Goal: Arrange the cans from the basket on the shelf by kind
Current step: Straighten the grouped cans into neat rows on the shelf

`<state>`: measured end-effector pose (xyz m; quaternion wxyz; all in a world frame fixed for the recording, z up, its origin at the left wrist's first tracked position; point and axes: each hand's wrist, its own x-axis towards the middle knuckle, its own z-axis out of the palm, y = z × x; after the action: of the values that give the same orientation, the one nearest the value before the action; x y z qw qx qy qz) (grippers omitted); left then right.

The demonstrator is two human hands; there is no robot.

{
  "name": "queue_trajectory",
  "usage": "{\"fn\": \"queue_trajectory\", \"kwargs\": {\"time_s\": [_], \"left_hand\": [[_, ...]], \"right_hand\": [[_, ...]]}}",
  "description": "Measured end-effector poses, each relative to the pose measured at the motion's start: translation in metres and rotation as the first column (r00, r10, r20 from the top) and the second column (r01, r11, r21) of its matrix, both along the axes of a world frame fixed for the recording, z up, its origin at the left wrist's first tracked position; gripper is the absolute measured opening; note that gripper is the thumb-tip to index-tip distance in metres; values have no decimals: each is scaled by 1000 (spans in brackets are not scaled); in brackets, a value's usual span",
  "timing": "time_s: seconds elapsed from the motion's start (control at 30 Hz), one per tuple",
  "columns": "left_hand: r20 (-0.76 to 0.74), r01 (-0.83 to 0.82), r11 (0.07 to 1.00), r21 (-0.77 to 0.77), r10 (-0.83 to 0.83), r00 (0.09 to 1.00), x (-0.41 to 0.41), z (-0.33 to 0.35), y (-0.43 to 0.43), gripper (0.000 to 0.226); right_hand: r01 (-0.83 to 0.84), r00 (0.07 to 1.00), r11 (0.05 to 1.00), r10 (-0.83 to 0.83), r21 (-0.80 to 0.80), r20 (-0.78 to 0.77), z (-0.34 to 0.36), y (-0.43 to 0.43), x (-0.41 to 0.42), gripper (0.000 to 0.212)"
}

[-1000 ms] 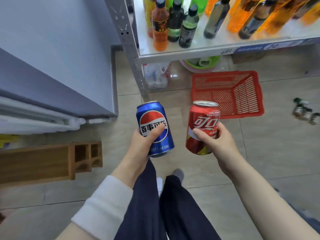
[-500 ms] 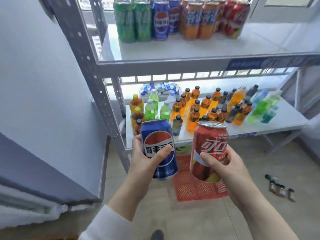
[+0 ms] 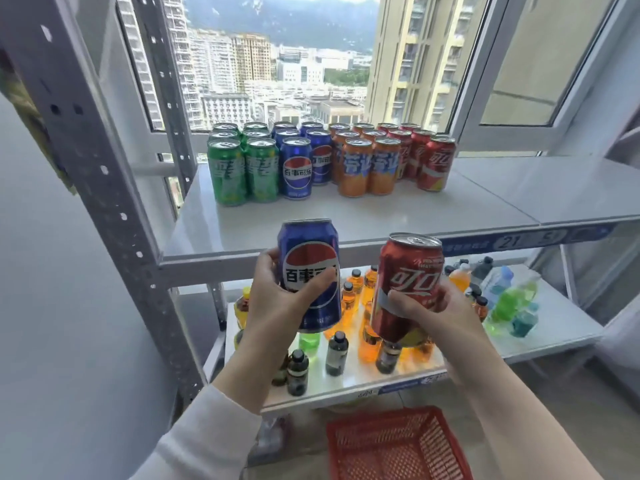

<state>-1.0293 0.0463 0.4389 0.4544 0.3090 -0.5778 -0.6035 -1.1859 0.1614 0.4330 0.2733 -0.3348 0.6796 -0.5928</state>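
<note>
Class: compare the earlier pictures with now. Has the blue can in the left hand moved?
Yes. The blue can in the left hand has risen, from near the red basket to the can shelf's front edge.

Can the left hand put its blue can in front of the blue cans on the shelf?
Probably yes: the shelf is bare before the blue cans, and the left hand with its blue can has nothing between.
</note>
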Motion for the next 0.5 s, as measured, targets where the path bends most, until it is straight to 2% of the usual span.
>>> {"fn": "queue_trajectory", "kwargs": {"time_s": [0.13, 0.33, 0.5], "left_hand": [[51, -50, 992, -120, 56, 997, -39, 3, -31, 53], [74, -142, 936, -322, 175, 982, -104, 9, -85, 77], [141, -206, 894, -399, 282, 949, -147, 14, -119, 83]], "right_hand": [[1, 998, 1000, -3, -27, -57, 10, -25, -44, 70], [-47, 984, 994, 30, -94, -173, 26, -71, -133, 67], [-109, 962, 990, 83, -85, -260, 30, -118, -200, 63]]}}
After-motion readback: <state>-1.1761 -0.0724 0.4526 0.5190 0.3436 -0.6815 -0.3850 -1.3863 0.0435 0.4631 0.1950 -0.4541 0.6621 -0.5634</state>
